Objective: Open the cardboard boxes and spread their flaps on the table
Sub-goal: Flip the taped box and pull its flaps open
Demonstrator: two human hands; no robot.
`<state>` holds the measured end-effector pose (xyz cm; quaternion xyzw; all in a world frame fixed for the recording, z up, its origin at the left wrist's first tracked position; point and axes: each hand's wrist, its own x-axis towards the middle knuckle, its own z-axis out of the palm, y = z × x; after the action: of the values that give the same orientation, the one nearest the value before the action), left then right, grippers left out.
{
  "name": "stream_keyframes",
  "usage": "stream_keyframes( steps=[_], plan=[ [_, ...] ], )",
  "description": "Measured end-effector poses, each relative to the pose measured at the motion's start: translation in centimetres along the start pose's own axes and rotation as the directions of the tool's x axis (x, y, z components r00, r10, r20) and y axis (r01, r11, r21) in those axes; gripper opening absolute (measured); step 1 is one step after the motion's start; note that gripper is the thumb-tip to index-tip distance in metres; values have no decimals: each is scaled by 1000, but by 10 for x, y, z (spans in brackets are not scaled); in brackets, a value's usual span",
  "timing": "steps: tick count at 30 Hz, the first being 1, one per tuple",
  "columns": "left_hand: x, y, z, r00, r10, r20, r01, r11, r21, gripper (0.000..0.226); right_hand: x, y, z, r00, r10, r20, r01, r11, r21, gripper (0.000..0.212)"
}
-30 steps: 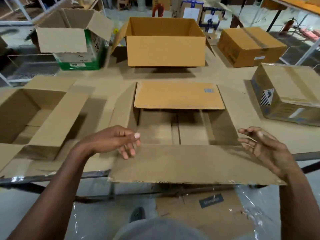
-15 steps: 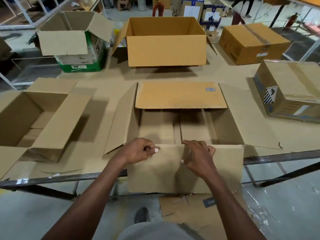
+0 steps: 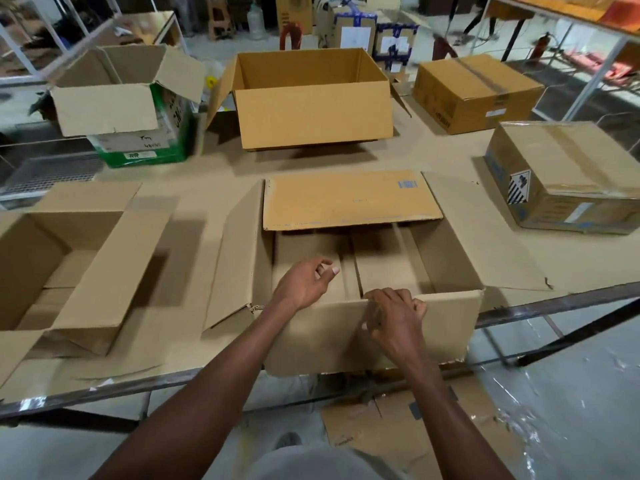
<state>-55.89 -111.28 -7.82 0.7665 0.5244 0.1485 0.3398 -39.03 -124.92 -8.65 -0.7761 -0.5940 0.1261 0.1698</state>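
Folding down the near flap of the middle box

At lower centre the box (image 3: 374, 268) sits at the table (image 3: 194, 358) edge; the right hand (image 3: 394, 317) pinches its near flap (image 3: 346, 337), the left hand (image 3: 306, 282) hovers loosely curled, holding nothing. Better to press along the crease with both hands, so it lies flat.

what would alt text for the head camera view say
A person's right hand grips the top edge of the near flap of an open cardboard box at the table's front edge, the left hand loosely curled just above it. More boxes, open and sealed, stand around.
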Motion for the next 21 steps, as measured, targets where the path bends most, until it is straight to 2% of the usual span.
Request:
stream_keyframes(
  steps=[5, 7, 11, 14, 21],
  plan=[
    [43, -16, 2, 988, -83, 131, 70, 992, 101, 63, -5, 5, 2, 995, -85, 46, 82, 995, 64, 65],
    [59, -20, -2, 988, -85, 126, 67, 988, 140, 66, -12, 7, 7, 996, -89, 29, 86, 991, 98, 67],
    [76, -12, -16, 999, -7, -43, 16, 976, 217, 71, -16, 8, 11, 998, -64, 10, 63, 992, 110, 65],
    [85, 0, -31, 981, 74, -180, -22, 960, 278, 77, -16, 7, 12, 999, -37, -11, 39, 991, 124, 62],
    [150, 15, -96, 957, 156, -246, -66, 940, 336, 88, -11, 4, 20, 997, 40, -65, -29, 988, 153, 54]
  ],
)
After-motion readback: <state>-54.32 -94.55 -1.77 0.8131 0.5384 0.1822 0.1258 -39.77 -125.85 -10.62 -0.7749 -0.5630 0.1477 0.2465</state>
